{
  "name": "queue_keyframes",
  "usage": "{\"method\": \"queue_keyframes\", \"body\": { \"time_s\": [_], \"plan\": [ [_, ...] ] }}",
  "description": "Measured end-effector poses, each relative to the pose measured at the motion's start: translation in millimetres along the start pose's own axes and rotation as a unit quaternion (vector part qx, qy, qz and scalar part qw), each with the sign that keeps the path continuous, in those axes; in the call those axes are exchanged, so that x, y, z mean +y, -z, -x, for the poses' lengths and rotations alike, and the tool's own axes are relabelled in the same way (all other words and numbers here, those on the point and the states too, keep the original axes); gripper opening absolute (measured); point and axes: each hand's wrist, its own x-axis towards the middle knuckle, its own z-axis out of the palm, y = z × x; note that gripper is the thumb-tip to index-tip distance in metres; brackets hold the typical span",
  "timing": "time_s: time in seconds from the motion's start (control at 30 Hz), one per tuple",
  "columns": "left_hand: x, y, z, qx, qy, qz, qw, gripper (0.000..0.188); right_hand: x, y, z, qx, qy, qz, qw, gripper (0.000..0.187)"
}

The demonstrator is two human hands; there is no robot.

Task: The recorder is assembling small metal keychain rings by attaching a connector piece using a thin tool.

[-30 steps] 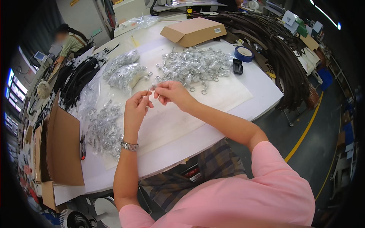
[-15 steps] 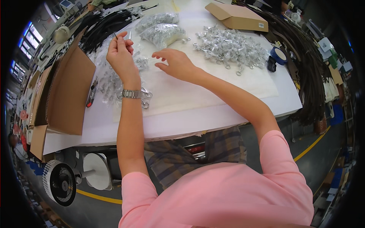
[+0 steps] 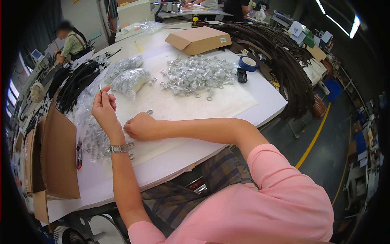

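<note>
The head view is showing a person sitting at a white table [image 3: 260, 97] and working on small metal clamps. The left hand [image 3: 103, 110] is raised off the table, with its fingers pinched narrow around a thin strip [image 3: 100, 88] that is pointing up. The right hand [image 3: 140, 127] is resting on the table just right of the left wrist, curled almost closed; one clamp [image 3: 149, 111] is lying just beyond its knuckles, and I cannot tell if the hand is gripping anything.

Judging from how the parts are lying, the work is looking far from finished. A big loose pile of clamps [image 3: 199, 74] is waiting well beyond the right hand. Two filled clear bags [image 3: 128, 75] are sitting beyond the left hand. More clamps on clear plastic [image 3: 91, 132] are spreading under and left of the left wrist; whether these are done pieces I cannot tell. A bundle of black strips [image 3: 75, 83] is lying farther left of the left hand, and an open carton [image 3: 57, 158] is standing at the near left. A flat box [image 3: 199, 39] and a blue tape roll [image 3: 248, 63] are lying far beyond the right hand.
</note>
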Motion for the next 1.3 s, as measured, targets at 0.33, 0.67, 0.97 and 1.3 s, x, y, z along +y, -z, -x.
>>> {"method": "queue_keyframes", "body": {
  "time_s": [0.33,0.67,0.97,1.3],
  "plan": [
    [-3.0,-6.3,-1.6,-0.047,0.024,-0.032,0.998,0.021,34.4,9.7,0.9,0.212,-0.162,-0.454,0.850,0.024],
    [-13.6,-8.5,-2.0,-0.170,0.081,-0.157,0.970,0.024,51.5,16.7,19.7,0.094,-0.292,-0.744,0.594,0.018],
    [-31.0,-4.8,-5.7,-0.199,-0.004,-0.233,0.952,0.026,45.9,31.1,20.3,0.129,-0.175,-0.453,0.865,0.028],
    [10.0,-23.4,20.8,-0.366,0.120,-0.128,0.914,0.021,61.0,71.7,64.0,0.026,-0.217,-0.618,0.755,0.034]
  ]
}}
